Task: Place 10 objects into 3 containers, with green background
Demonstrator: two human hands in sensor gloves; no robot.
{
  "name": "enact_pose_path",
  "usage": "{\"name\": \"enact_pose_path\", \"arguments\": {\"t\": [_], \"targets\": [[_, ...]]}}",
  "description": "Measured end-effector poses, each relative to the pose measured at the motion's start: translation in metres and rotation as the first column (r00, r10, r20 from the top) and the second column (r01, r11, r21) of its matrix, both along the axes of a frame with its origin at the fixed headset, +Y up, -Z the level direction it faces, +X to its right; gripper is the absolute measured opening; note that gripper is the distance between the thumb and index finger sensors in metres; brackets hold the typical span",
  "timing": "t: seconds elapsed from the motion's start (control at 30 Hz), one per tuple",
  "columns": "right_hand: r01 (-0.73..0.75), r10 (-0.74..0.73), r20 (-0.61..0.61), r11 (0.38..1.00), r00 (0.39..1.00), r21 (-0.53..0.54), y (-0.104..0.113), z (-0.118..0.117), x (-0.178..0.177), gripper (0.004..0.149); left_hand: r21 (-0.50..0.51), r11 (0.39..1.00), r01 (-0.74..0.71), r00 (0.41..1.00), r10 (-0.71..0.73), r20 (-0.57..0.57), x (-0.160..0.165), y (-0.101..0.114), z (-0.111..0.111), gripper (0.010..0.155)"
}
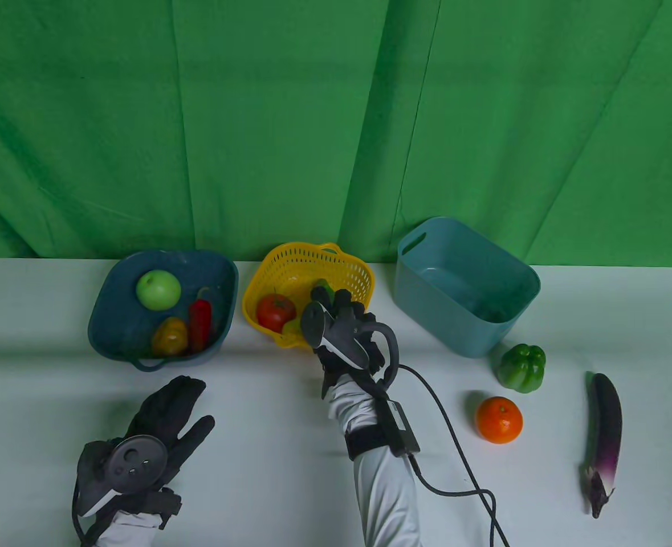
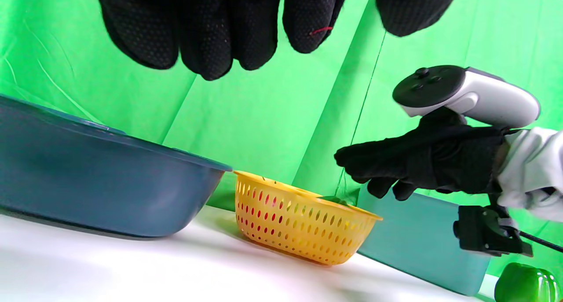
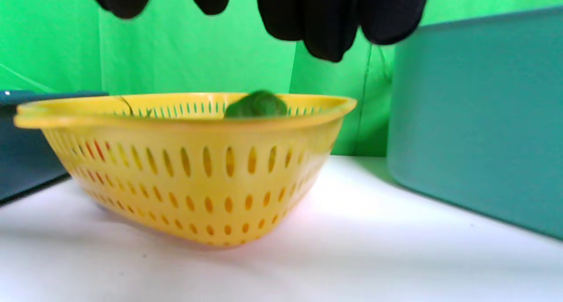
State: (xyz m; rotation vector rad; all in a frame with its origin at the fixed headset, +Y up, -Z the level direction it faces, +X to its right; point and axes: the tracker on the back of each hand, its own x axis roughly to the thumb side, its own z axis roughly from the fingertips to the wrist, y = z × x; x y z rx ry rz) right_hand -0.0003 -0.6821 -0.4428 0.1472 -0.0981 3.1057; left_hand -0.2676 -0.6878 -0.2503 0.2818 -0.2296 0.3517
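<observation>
Three containers line the desk [image 1: 290, 433]: dark bowl [image 1: 108, 319] at 10 o'clock, yellow basket [image 1: 307, 265] at 12, teal bin [image 1: 455, 319] at 1. Right hand [image 1: 341, 330] hovers over the basket, fingers [image 3: 325, 24] released above a green item [image 3: 256, 104]. Left hand [image 1: 153, 439] lies flat, unclenched, at 7 o'clock.

The left hand [image 1: 159, 433] lies low near the table's front edge, fingers stretched forward and together, thumb out to the side, holding nothing. The right hand [image 1: 344, 333] reaches further forward, held up off the table on a white-sleeved forearm, its fingers [image 2: 365, 161] pointing ahead and slightly curled, empty. A cable runs back from a black unit strapped at the right wrist.
</observation>
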Motion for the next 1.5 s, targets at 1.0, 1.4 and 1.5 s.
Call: {"name": "enact_pose_path", "arguments": {"t": [1.0, 1.4, 1.5], "targets": [[0.019, -0.03, 0.213, 0.998, 0.977, 0.056, 0.005, 0.1, 0.183, 0.067, -0.017, 1.0, 0.014, 0.999, -0.013, 0.046, 0.01, -0.006, -0.003, 0.067], [0.026, -0.006, 0.366, 0.998, 0.931, -0.049, -0.033, 0.13, 0.243, 0.075, -0.021, 1.0, 0.019, 0.999, -0.018, 0.048, 0.012, -0.007, -0.003, 0.068], [0.042, -0.007, 0.38, 0.996, 0.925, -0.084, -0.041, 0.132, 0.249, 0.076, -0.023, 0.999, 0.028, 0.999, -0.027, 0.046, 0.012, -0.008, -0.003, 0.067]]}}
